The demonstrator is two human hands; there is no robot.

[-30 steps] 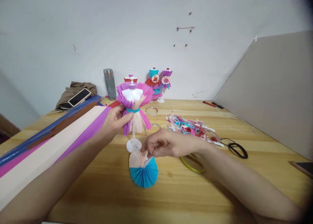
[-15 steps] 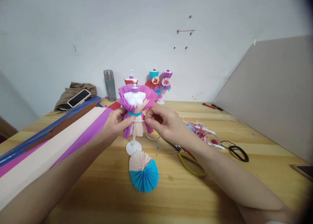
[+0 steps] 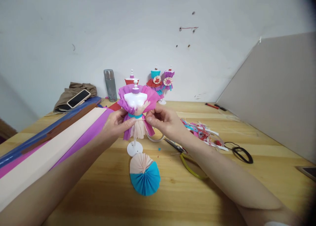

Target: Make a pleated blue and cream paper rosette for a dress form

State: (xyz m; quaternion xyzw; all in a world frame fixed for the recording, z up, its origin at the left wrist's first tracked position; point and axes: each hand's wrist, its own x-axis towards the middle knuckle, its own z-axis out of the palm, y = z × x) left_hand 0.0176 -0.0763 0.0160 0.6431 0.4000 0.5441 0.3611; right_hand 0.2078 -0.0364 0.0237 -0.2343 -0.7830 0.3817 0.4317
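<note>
A small white dress-form mannequin (image 3: 135,97) stands upright on its round base, dressed in purple, pink and cream crepe paper with a turquoise band (image 3: 135,116) at the waist. My left hand (image 3: 117,123) grips the dress at the waist's left side, thumb across the front under the band. At the right side of the waist, my right hand (image 3: 163,120) is closed in a pinch on a thin pale strip (image 3: 143,119), whose far end I cannot make out. In front of the base lies a pleated cream-and-turquoise paper fan (image 3: 145,176).
Scissors with yellow handles (image 3: 191,168) lie under my right forearm, near paper scraps (image 3: 201,132) and a black cord loop (image 3: 240,153). Crepe paper sheets (image 3: 71,137) fill the left. Behind stand a flask (image 3: 110,84) and other dressed mannequins (image 3: 155,79); a phone (image 3: 78,98) rests on cloth.
My right hand has moved slightly up and in toward the waist, and less of the pale strip shows. My left hand keeps its grip. The view has shifted a little.
</note>
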